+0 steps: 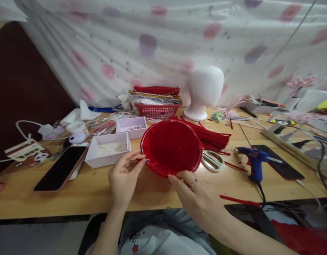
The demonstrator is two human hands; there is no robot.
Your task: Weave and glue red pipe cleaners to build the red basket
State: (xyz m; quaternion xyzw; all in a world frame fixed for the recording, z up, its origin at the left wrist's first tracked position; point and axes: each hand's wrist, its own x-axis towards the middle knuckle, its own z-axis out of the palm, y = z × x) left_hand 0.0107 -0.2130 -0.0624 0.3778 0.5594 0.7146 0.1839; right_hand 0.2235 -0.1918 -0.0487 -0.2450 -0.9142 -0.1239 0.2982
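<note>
Red bowl-shaped piece (175, 148) sat mid-table (152, 200), mouth toward us. Our left hand (127, 173) pinched its left rim, right hand (196, 189) its near rim — seemingly for steadiness. Glue gun (255, 163) lay rightward — handy, we judged.

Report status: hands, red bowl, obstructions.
Left hand at left rim of red bowl. Right hand at near rim. Scissors close on bowl's right.
</note>
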